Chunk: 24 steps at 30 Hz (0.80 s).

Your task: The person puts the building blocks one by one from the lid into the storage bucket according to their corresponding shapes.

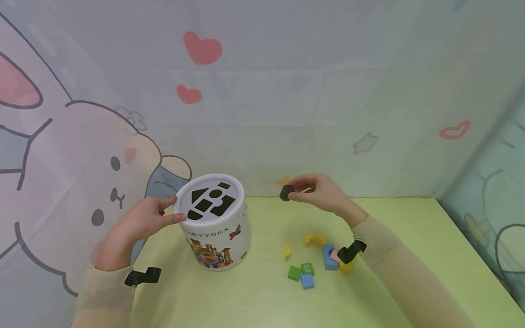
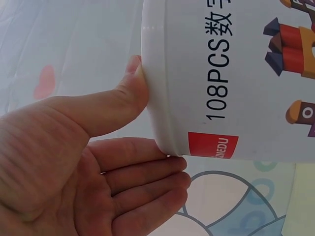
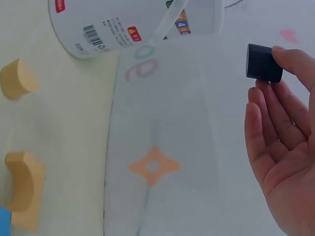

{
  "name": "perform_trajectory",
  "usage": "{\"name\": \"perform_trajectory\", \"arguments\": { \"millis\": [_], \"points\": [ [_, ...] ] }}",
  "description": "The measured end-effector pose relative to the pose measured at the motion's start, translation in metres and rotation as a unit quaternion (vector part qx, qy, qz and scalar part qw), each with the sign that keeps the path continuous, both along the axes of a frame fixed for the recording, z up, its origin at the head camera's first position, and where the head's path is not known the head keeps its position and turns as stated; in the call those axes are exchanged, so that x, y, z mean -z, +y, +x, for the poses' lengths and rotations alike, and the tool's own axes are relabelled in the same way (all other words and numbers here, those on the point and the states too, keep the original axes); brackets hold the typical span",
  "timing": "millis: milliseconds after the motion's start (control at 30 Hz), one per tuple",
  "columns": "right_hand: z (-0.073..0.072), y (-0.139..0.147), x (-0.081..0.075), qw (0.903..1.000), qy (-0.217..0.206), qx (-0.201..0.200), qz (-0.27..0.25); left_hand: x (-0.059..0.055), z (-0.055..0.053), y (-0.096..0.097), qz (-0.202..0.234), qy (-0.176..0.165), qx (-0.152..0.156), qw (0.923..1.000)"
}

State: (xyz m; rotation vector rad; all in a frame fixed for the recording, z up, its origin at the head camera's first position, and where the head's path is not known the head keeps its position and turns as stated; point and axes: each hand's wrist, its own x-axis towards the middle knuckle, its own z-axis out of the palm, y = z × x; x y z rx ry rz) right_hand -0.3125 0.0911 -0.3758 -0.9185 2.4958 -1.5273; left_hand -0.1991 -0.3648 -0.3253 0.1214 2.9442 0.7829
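A white block bucket (image 1: 221, 246) stands on the table, its lid (image 1: 214, 199) cut with dark shaped holes. At the left of the lid, my left hand (image 1: 143, 221) rests its thumb and fingertips against the rim. The left wrist view shows those fingers (image 2: 142, 172) fairly straight, with the bucket's printed wall beside them. Right of the bucket and above the table, my right hand (image 1: 321, 193) pinches a black cylindrical block (image 1: 285, 193) between thumb and fingertips. In the right wrist view, the cylindrical block (image 3: 264, 63) shows its smooth curved side; the other fingers are loosely bent.
Several loose blocks lie on the table (image 1: 262, 300) right of the bucket: a yellow arch (image 1: 315, 239), a small yellow piece (image 1: 288, 252), green cubes (image 1: 294, 273), a blue block (image 1: 307, 281) and a notched blue block (image 1: 329, 257). A printed cloth (image 1: 262, 150) hangs behind.
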Motion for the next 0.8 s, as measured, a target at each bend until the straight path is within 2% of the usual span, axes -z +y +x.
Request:
{"name": "perform_trajectory", "arguments": {
  "millis": [333,633,800],
  "points": [
    [-0.01,-0.043,-0.015,0.9995,-0.009,0.02,-0.025,0.0,-0.001,-0.001,0.005,-0.003,-0.002,1.0],
    [-0.012,-0.077,-0.013,0.9992,-0.019,0.008,-0.035,0.001,-0.003,-0.002,0.011,-0.01,-0.004,0.9999],
    [-0.012,-0.096,-0.013,0.9988,-0.026,0.002,-0.042,0.002,-0.003,-0.001,0.007,-0.001,0.001,1.0]
  ]
}}
